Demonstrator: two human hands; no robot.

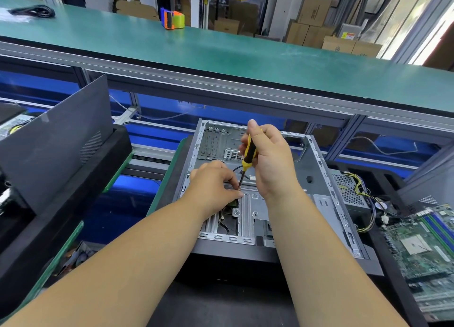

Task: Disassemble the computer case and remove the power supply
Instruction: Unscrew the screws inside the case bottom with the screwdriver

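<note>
Right hand clamped on the screwdriver, left hand pinching its shaft inside the open case; power supply and circuit board lie beside it.

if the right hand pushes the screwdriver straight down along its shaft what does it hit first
Most likely the small part under the left hand, whose fingertips steady the tip; just below lies the metal floor of the case. The right hand grips the screwdriver. Depth is unclear.

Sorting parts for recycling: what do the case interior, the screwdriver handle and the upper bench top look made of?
Case interior: bare sheet metal, probably steel, grey with stamped ribs and holes. Screwdriver handle: glossy yellow-and-black plastic, possibly rubbery. Upper bench top: matte green mat, likely rubber or vinyl.
</note>
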